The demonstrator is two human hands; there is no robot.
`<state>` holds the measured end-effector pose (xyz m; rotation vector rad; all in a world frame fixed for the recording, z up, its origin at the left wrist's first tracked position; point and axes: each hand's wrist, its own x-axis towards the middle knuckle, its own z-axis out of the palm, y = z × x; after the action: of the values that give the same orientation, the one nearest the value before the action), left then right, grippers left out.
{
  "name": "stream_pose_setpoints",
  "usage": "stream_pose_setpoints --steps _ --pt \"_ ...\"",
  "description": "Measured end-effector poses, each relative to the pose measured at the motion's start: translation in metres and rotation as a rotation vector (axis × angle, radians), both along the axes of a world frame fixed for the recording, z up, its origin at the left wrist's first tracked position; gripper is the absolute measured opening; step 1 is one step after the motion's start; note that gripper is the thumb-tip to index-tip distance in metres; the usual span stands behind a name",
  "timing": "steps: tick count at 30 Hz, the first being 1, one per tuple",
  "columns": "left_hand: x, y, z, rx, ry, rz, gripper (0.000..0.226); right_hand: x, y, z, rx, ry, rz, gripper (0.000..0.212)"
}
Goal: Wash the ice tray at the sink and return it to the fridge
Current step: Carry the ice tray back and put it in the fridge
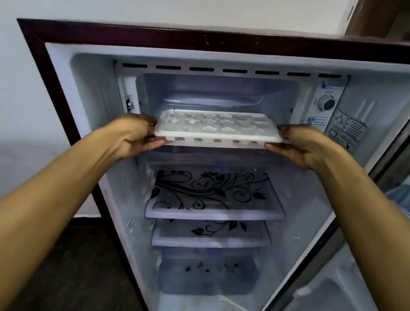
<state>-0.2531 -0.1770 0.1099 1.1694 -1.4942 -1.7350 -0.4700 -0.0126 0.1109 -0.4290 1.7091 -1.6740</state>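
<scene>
tray (217, 128) is held level at the freezer mouth (215, 93), gripped at both short ends: left hand (133, 135) and right hand (301, 147), fingers curled under the rim, thumbs on top. two-end grip likely chosen to keep it flat and square to the opening. whether it's going in or coming out can't be told. dial (326, 103) sits just right of the opening, patterned shelves (215, 199) below. door (389, 216) swung open right; nothing is seen blocking the freezer.
</scene>
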Motion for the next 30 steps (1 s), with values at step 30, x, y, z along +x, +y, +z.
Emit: stream_pose_setpoints --steps 30 --pt "-0.081 -0.090 -0.040 -0.192 -0.045 0.207 0.014 -0.078 -0.115 -0.033 0.233 0.254 -0.095 0.029"
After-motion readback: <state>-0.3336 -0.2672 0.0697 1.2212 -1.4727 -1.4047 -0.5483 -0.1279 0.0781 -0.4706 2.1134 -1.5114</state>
